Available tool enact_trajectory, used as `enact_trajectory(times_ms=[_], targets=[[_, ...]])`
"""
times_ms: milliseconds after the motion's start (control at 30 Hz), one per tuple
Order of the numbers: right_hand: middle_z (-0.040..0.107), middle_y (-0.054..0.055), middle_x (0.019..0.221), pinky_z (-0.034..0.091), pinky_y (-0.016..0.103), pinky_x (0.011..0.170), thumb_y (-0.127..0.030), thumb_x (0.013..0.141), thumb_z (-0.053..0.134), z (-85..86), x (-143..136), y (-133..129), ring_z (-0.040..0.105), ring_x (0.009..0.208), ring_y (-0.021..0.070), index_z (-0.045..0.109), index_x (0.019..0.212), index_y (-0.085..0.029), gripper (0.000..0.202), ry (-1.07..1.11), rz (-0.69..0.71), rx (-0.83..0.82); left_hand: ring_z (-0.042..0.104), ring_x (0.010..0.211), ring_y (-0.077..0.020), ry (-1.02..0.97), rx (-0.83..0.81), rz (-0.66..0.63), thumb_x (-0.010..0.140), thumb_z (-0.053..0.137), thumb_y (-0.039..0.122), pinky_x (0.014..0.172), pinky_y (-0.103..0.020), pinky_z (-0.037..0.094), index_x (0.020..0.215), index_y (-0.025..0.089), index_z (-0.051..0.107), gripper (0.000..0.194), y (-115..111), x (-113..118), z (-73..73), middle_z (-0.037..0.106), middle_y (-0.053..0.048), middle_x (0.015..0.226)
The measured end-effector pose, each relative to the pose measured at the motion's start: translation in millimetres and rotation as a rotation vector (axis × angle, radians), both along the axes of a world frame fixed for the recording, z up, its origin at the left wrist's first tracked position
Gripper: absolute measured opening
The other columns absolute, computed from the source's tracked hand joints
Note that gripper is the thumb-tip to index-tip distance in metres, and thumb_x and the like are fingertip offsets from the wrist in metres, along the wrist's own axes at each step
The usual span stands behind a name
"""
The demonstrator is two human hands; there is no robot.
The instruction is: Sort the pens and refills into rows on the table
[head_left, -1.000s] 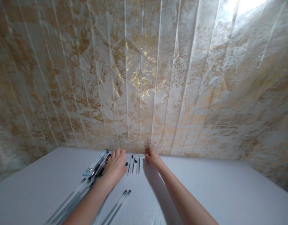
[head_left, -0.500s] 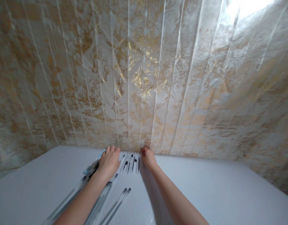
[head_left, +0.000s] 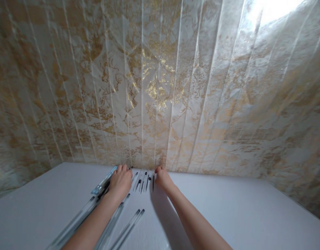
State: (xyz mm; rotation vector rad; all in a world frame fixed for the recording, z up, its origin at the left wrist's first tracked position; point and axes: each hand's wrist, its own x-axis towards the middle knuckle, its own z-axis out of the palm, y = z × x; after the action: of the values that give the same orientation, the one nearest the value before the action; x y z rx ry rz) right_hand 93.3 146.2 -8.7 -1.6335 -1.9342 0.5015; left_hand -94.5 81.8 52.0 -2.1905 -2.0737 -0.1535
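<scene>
My left hand (head_left: 120, 181) rests at the far left part of the table with its fingers curled down. It lies over a bundle of pens and beside a blue-edged clear packet (head_left: 97, 189). A small dark tip shows by its fingertips, but what they hold is hidden. At the far edge, my right hand (head_left: 163, 178) has its fingers pinched together; anything in them is too small to make out. Between the hands lies a row of pen parts: a thin black refill (head_left: 153, 183), clear barrels (head_left: 145, 180) and black caps (head_left: 139, 182).
Two clear pens with black ends (head_left: 132, 222) lie slanted nearer to me. More long clear pens (head_left: 71, 224) lie under and beside my left forearm. The white table (head_left: 227, 211) meets a wall covered in gold-patterned sheeting (head_left: 160, 132).
My right hand has shifted slightly left, toward the row of pen parts, and its shadow has moved left too. My left hand has moved only a little, and a dark tip now shows by its fingers.
</scene>
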Motion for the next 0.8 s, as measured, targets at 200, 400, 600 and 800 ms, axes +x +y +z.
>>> enact_trajectory(times_ms=[200,400,600,800], targets=[[0.065,0.006,0.087,0.041,0.023,0.066,0.005,0.059,0.057,5.8,14,-3,0.059,0.079,0.0170,0.064,0.093,-0.014,0.039,0.049,0.010,-0.054,0.049,0.110,-0.0271,0.007,0.001,0.002,0.080,0.053,0.011,0.087,-0.035,0.038,0.093,0.016,0.071,0.023,1,-3,3.0,0.061,-0.013,0.113],[0.064,0.001,0.073,0.038,0.021,0.060,0.007,0.058,0.056,4.8,18,-8,0.058,0.070,0.0142,0.065,0.087,-0.014,0.037,0.118,0.007,-0.066,0.050,0.108,-0.0274,0.020,0.003,-0.001,0.082,0.050,0.012,0.085,-0.035,0.039,0.090,0.017,0.073,0.024,1,-3,2.7,0.062,-0.014,0.111],[0.063,-0.001,0.068,0.038,0.020,0.060,0.007,0.059,0.058,2.8,11,-10,0.058,0.067,0.0133,0.064,0.084,-0.016,0.035,0.185,0.006,-0.035,0.049,0.109,-0.0301,0.049,0.012,-0.013,0.082,0.052,0.017,0.088,-0.039,0.038,0.091,0.013,0.074,0.025,-1,2,-1.9,0.062,-0.017,0.112],[0.062,-0.002,0.064,0.037,0.020,0.059,0.006,0.061,0.056,-0.6,7,-9,0.056,0.063,0.0124,0.063,0.086,-0.016,0.034,0.245,-0.003,-0.019,0.047,0.113,-0.0329,0.037,0.006,-0.018,0.081,0.056,0.024,0.092,-0.040,0.038,0.093,0.011,0.074,0.026,-5,7,-2.0,0.062,-0.018,0.113]])
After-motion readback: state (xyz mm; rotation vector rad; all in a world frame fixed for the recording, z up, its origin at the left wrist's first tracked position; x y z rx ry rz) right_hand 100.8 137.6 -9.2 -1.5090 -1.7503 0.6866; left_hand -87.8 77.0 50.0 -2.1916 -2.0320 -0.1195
